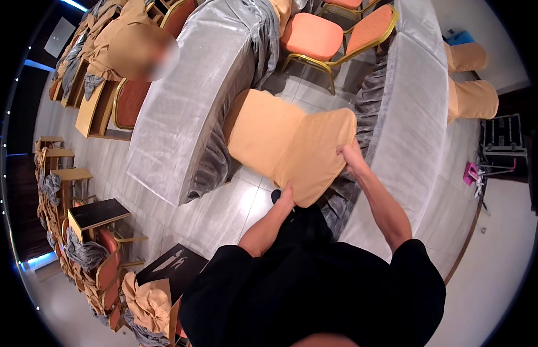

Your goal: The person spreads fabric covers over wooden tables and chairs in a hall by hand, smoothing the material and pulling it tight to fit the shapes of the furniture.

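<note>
A banquet chair in a tan fabric cover (262, 132) stands before me between two draped tables. The cover lies smooth over its seat and its backrest (316, 152). At the near lower corner of the backrest, my left hand (287, 197) grips the edge. My right hand (351, 156) holds the opposite side edge, with the thumb on the tan fabric and the fingers hidden behind. The chair's legs are mostly hidden beneath the cover.
A silver-grey draped table (182, 108) stands left, another draped table (410, 108) right. Beyond the covered chair is an orange chair with a gold frame (314, 37). Tan-covered chairs (473, 99) line the far right. Desks (100, 212) and bunched tan cloth (147, 299) stand at left.
</note>
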Demonstrator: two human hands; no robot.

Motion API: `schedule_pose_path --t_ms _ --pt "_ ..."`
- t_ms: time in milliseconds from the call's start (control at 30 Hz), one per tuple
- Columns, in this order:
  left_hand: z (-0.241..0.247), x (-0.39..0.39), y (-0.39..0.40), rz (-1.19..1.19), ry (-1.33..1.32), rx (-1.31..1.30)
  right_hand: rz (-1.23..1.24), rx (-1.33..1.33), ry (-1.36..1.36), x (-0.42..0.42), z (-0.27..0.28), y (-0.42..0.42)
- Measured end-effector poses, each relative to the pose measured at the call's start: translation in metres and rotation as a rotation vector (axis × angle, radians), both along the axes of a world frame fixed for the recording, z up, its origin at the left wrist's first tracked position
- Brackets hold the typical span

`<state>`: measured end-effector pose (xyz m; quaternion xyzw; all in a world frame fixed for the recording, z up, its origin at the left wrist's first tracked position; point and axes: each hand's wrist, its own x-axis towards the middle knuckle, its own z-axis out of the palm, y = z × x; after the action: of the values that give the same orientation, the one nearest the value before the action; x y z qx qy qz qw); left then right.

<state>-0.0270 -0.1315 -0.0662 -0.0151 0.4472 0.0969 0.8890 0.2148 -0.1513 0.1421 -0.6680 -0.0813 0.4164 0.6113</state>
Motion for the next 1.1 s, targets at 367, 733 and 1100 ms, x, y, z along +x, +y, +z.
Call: schedule_pose_path --t_ms 367,733,1100 --pt "0.004 -0.083 0.034 0.034 -0.197 0.022 0.114 -0.076 0.144 -0.091 0.015 0.026" --pt "0.006 -0.139 0.028 0.058 0.09 -0.028 1.003 -0.543 0.173 0.053 -0.04 0.107" --pt "0.058 -0.123 0.057 -0.973 1.116 0.302 1.646 -0.708 0.083 0.111 -0.081 0.191"
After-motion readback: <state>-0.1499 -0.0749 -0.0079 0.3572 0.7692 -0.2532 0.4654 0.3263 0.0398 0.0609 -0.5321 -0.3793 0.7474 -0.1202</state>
